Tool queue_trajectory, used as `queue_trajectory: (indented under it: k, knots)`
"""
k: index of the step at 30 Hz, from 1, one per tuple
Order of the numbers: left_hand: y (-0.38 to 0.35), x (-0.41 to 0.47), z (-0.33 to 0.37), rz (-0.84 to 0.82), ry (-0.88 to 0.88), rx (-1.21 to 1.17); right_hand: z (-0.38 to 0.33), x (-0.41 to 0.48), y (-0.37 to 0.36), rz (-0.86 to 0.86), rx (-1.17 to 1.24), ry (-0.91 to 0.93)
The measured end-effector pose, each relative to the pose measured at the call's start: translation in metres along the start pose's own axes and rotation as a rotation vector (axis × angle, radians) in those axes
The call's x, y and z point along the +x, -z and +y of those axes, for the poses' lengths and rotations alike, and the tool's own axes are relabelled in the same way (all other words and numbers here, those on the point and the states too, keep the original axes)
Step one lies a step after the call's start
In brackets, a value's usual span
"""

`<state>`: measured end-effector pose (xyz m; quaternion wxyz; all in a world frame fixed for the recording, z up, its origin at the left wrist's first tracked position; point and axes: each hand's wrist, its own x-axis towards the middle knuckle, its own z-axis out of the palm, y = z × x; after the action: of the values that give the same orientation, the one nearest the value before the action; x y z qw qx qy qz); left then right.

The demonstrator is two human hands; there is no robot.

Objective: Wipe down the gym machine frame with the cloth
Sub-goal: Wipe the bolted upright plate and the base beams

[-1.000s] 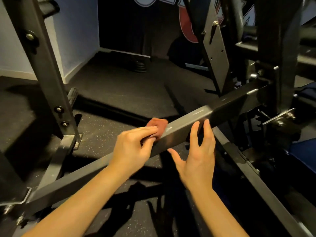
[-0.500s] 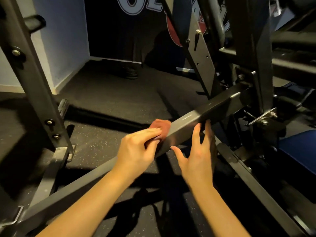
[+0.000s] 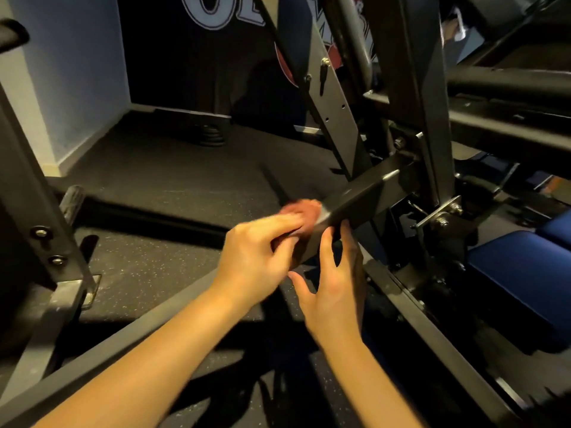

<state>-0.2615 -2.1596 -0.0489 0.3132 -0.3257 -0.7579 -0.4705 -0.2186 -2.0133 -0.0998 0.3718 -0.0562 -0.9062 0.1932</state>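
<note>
A dark square-tube frame bar (image 3: 355, 202) of the gym machine runs diagonally from lower left up to the right. My left hand (image 3: 256, 254) holds a reddish cloth (image 3: 304, 210) against the bar's top and far side, thumb under the fingers pinching it. Only the cloth's front part shows past my fingertips, blurred. My right hand (image 3: 332, 285) rests with straight fingers against the bar's near face, just right of the left hand, thumb spread out to the left.
A slanted upright with bolts (image 3: 40, 233) stands at the left. More uprights and a bracket (image 3: 438, 211) crowd the right, beside a blue padded seat (image 3: 522, 273). A low frame rail (image 3: 448, 344) runs below my right hand. Weight plates (image 3: 211, 134) sit on the black rubber floor.
My left hand has slid the cloth up along the bar toward the right. My right hand has followed along the bar's near face. The view has shifted closer to the uprights.
</note>
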Motion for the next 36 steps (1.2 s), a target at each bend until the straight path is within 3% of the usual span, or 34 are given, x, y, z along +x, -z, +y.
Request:
queue_trajectory:
  k: [5, 9, 11, 15, 18, 22, 26, 31, 33, 36]
  knots:
    - [-0.003, 0.021, 0.009, -0.099, -0.019, -0.075, 0.001, 0.0, 0.013, -0.047, 0.085, 0.004]
    - [0.041, -0.032, -0.028, -0.086, 0.066, -0.001, 0.008, 0.02, 0.023, 0.145, -0.037, -0.006]
    - [0.045, -0.035, -0.031, -0.081, 0.1, 0.025, 0.009, 0.027, 0.019, 0.163, -0.096, -0.013]
    - [0.001, 0.026, 0.005, -0.077, -0.035, -0.02, 0.01, 0.027, 0.011, 0.177, -0.086, 0.002]
    - [-0.035, 0.076, 0.026, -0.093, -0.004, -0.037, 0.012, 0.029, 0.011, 0.176, -0.079, -0.003]
    - [-0.01, 0.047, 0.011, -0.163, -0.074, -0.041, 0.014, 0.028, 0.012, 0.174, -0.048, -0.002]
    - [0.023, 0.002, -0.012, -0.12, -0.041, -0.015, 0.015, 0.029, 0.006, 0.172, -0.064, -0.019]
    - [-0.024, 0.065, 0.022, -0.121, -0.128, -0.027, 0.015, 0.028, 0.006, 0.174, -0.032, -0.005]
    - [-0.042, 0.092, 0.033, -0.154, -0.084, -0.068, 0.015, 0.029, 0.007, 0.146, -0.024, -0.028]
    - [-0.033, 0.08, 0.028, -0.182, -0.075, -0.092, 0.017, 0.028, 0.008, 0.163, -0.002, 0.01]
